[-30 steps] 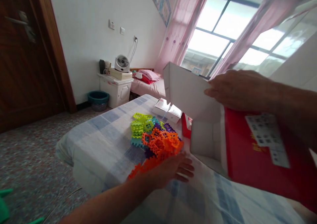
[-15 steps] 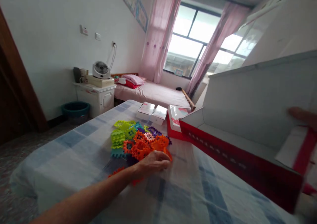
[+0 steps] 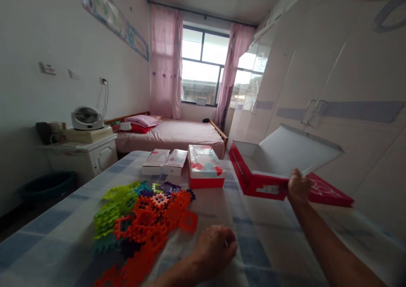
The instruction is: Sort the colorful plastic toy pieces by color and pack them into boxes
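Observation:
In the head view my right hand [image 3: 298, 185] grips the near right corner of a red box [image 3: 266, 186] with a pale inside, its lid raised. My left hand [image 3: 217, 245] is low over the checked tablecloth, fingers curled in; whatever they hold, if anything, is hidden. To its left spreads a pile of toothed plastic building pieces. Orange pieces [image 3: 147, 221] lie nearest my left hand, lime green pieces [image 3: 109, 215] are on the far side, and purple pieces [image 3: 171, 188] sit at the back.
Two small white boxes [image 3: 176, 162] and a red-and-white box [image 3: 206, 168] stand at the table's far side. Beyond are a bed [image 3: 177, 131] and a cabinet with a fan [image 3: 87, 118]. White wardrobe doors [image 3: 317, 75] rise on the right.
My left hand has moved away from the orange pieces to the tablecloth on their right. The red box, held by my right hand, is lower and farther off. The view has turned right and levelled.

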Demonstrator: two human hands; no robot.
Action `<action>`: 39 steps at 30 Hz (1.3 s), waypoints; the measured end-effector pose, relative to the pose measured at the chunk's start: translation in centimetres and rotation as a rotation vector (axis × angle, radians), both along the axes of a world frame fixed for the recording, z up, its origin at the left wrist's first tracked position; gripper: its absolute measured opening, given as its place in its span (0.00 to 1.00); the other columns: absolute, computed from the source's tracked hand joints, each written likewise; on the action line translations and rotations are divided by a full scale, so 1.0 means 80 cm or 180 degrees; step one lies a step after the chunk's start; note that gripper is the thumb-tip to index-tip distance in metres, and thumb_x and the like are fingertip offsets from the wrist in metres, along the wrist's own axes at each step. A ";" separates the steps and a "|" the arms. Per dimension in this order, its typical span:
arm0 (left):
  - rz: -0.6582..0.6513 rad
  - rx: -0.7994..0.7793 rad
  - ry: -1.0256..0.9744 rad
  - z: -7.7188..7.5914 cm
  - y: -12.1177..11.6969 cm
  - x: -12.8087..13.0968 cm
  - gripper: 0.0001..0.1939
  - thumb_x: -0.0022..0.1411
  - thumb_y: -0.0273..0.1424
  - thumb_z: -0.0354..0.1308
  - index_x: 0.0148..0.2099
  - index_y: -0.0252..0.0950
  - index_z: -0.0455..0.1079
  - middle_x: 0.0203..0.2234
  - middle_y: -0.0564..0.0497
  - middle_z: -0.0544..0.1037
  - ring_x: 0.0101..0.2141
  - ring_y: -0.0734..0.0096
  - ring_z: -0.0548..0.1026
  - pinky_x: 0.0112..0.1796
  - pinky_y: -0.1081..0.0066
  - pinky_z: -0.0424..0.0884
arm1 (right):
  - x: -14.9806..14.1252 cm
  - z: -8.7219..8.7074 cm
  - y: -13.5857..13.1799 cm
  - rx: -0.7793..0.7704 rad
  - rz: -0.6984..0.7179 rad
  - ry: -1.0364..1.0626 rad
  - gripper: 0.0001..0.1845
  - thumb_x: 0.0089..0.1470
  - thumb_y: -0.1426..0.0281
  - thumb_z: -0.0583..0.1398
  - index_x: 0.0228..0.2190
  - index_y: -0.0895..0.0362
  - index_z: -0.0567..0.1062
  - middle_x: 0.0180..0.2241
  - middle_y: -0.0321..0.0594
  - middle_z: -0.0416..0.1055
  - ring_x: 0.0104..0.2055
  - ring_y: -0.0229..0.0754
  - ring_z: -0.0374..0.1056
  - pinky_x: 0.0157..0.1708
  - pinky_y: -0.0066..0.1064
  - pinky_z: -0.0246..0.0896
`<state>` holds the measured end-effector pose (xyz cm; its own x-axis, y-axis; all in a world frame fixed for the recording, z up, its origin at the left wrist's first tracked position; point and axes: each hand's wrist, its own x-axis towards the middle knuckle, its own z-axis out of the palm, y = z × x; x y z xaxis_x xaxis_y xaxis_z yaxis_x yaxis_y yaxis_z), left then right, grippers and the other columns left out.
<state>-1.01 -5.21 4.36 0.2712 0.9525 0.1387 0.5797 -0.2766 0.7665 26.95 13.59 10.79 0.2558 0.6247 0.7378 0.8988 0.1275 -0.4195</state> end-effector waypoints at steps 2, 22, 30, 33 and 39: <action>0.0035 0.0086 0.0031 -0.012 0.014 0.012 0.12 0.53 0.29 0.50 0.33 0.38 0.76 0.28 0.49 0.78 0.29 0.67 0.73 0.32 0.71 0.65 | -0.013 -0.022 0.015 0.0016 -0.0337 0.0479 0.34 0.57 0.60 0.34 0.32 0.62 0.74 0.17 0.51 0.64 0.26 0.54 0.66 0.28 0.41 0.55; -0.0296 0.0365 -0.0075 -0.024 0.016 0.001 0.15 0.56 0.24 0.48 0.40 0.38 0.74 0.35 0.47 0.76 0.35 0.65 0.74 0.38 0.71 0.67 | -0.053 -0.048 0.003 -0.0655 0.0844 -0.0706 0.27 0.51 0.59 0.51 0.50 0.56 0.69 0.59 0.47 0.55 0.62 0.56 0.47 0.57 0.53 0.46; -0.0603 0.0367 0.1707 0.025 -0.050 -0.062 0.07 0.59 0.32 0.51 0.33 0.37 0.70 0.31 0.46 0.76 0.30 0.60 0.75 0.30 0.68 0.67 | -0.159 -0.041 -0.103 -0.1388 0.2321 -0.0339 0.18 0.53 0.66 0.50 0.42 0.54 0.74 0.42 0.42 0.72 0.41 0.45 0.70 0.42 0.36 0.64; -0.0191 -0.0284 0.2157 0.039 -0.088 -0.108 0.07 0.58 0.33 0.52 0.32 0.37 0.68 0.31 0.46 0.77 0.32 0.57 0.76 0.32 0.65 0.68 | -0.209 -0.054 -0.119 -0.2109 0.2735 -0.0243 0.22 0.52 0.65 0.51 0.47 0.58 0.71 0.42 0.46 0.73 0.38 0.44 0.70 0.41 0.35 0.63; 0.0394 -0.1220 0.2665 0.051 -0.138 -0.178 0.23 0.46 0.25 0.55 0.48 0.40 0.64 0.44 0.47 0.75 0.44 0.55 0.73 0.44 0.60 0.66 | -0.293 -0.079 -0.108 -0.2443 0.2777 -0.0092 0.25 0.46 0.64 0.57 0.44 0.66 0.73 0.43 0.55 0.71 0.46 0.52 0.66 0.45 0.37 0.59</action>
